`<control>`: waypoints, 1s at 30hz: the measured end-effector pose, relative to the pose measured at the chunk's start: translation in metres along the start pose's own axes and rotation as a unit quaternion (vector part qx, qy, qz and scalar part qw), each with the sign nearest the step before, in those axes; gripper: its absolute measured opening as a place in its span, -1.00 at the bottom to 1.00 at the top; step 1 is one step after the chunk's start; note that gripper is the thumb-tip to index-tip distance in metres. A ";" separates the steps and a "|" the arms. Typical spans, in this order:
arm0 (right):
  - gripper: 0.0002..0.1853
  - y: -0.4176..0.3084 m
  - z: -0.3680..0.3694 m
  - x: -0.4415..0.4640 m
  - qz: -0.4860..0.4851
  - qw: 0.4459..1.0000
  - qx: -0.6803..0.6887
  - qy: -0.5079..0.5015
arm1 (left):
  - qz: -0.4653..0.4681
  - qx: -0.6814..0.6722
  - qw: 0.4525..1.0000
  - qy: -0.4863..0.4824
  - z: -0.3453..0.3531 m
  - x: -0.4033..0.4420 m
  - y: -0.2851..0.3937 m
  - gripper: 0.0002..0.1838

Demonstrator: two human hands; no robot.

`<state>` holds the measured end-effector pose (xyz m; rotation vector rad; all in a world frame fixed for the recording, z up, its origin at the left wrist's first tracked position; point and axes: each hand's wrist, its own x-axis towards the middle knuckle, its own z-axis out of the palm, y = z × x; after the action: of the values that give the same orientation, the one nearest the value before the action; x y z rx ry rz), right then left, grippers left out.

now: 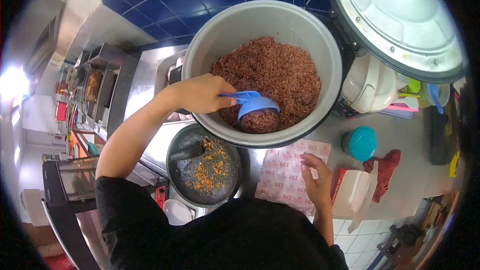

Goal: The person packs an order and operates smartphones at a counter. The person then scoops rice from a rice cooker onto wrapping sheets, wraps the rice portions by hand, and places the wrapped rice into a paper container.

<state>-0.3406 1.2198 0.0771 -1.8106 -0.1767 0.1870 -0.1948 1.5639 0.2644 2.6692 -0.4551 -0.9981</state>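
Observation:
My left hand [205, 94] grips the handle of a blue scoop [257, 105] inside a large grey pot [320, 45]. Dark reddish-brown rice [280, 60] covers the pot's bottom, and a rounded mound of it [260, 121] sits at the scoop's mouth. Below the pot, my right hand [316, 177] hovers over or rests on the right edge of a pink printed paper sheet [280, 172]; its fingers are apart and hold nothing.
Left of the paper is a stone mortar [200, 195] with orange crumbs. The pot's open lid [400, 15] rises at upper right. A teal-lidded jar [362, 143], a folded carton [350, 192] and a red cloth [386, 175] lie right. A white plate [176, 212] is below the mortar.

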 end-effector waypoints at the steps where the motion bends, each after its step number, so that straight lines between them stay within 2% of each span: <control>1: -0.54 0.004 0.001 0.002 -0.011 1.000 0.010 0.005 | 0.012 -0.028 1.000 -0.001 0.003 0.003 -0.003 -0.65; 2: -0.54 0.000 0.006 0.006 -0.008 1.000 0.007 -0.003 | 0.010 -0.037 0.999 -0.001 0.004 0.005 -0.003 -0.65; 4: -0.21 -0.014 0.023 0.016 -0.093 0.985 0.097 0.111 | -0.001 -0.063 0.997 -0.033 0.001 0.006 0.000 -0.66; 5: -0.21 -0.016 0.025 0.020 -0.089 0.986 0.094 0.108 | 0.000 -0.069 0.997 -0.035 -0.002 0.003 0.002 -0.66; 7: 0.10 -0.017 0.025 0.026 -0.074 0.995 0.072 -0.005 | 0.018 -0.091 0.994 -0.058 -0.007 -0.004 0.009 -0.67; 10: 0.18 -0.014 0.025 0.025 -0.091 0.992 0.082 -0.027 | 0.057 -0.123 0.991 -0.025 -0.007 -0.009 0.006 -0.69; 12: 0.19 -0.014 0.021 0.028 -0.092 0.993 0.064 -0.033 | 0.058 -0.129 0.989 -0.030 -0.012 -0.006 0.017 -0.70; 14: 0.19 -0.015 0.020 0.028 -0.083 0.993 0.066 -0.047 | 0.067 -0.079 0.994 -0.032 -0.013 -0.003 0.023 -0.71; 18: 0.19 -0.015 0.014 0.030 -0.095 0.993 0.023 -0.059 | 0.080 -0.103 0.991 -0.035 -0.019 -0.006 0.025 -0.70; 20: 0.20 -0.018 0.020 0.030 -0.090 0.994 0.017 -0.058 | 0.075 -0.092 0.991 -0.067 -0.014 0.009 0.015 -0.70; 21: 0.19 -0.017 0.022 0.030 -0.098 0.993 0.020 -0.055 | 0.132 -0.106 0.985 -0.043 -0.006 0.016 0.002 -0.68; 22: 0.19 -0.019 0.022 0.032 -0.102 0.993 0.023 -0.051 | 0.131 -0.099 0.985 -0.043 -0.010 0.017 -0.009 -0.68; 24: 0.14 -0.024 0.018 0.032 -0.084 0.993 0.062 -0.045 | -0.027 -0.204 0.967 -0.152 -0.022 0.014 -0.010 -0.68; 25: 0.14 -0.021 0.018 0.030 -0.093 0.993 0.065 -0.038 | -0.026 -0.195 0.969 -0.147 -0.025 0.010 -0.013 -0.68; 27: 0.04 -0.013 0.022 0.025 -0.113 0.979 0.163 0.044 | -0.090 -0.341 0.921 -0.166 -0.026 -0.002 -0.026 -0.61; 28: 0.04 -0.013 0.021 0.021 -0.126 0.976 0.171 0.046 | -0.094 -0.331 0.926 -0.156 -0.027 -0.012 -0.029 -0.61; 30: -0.19 -0.007 0.013 0.005 -0.086 0.983 0.105 0.125 | -0.108 -0.453 0.882 -0.070 -0.019 -0.034 -0.035 -0.67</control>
<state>-0.3393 1.2353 0.0805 -1.5835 -0.1304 -0.1401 -0.1989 1.6107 0.2865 1.8168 0.2614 -1.1008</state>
